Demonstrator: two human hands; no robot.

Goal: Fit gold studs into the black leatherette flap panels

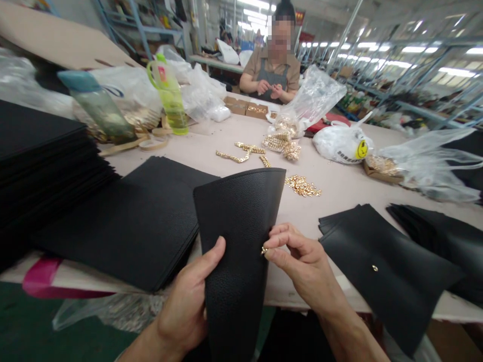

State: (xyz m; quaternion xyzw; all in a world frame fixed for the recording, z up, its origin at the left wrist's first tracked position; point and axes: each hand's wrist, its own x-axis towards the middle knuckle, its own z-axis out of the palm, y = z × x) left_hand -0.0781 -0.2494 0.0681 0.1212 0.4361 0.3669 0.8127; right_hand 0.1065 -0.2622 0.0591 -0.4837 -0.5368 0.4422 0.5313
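Observation:
A black leather panel (237, 216) stands curved and upright in front of me. My left hand (188, 296) grips its left side, thumb on the face and fingers behind. At the panel's right edge, my right hand (302, 261) pinches a small gold metal fitting (264, 250) between thumb and fingers; the fitting touches or nearly touches the leather, I cannot tell which. Past the panel lies a pile of small gold fittings (305, 186). To the right, another black panel (381, 256) carries one gold fitting (375, 268) on its face.
Stacked black panels (128, 221) lie at left beside a taller stack (45, 161). Gold chains (241, 151), a green bottle (169, 95), a teal-lidded bottle (98, 108) and plastic bags (339, 143) sit further back. More panels (433, 241) overhang the right edge. A co-worker (271, 75) sits opposite.

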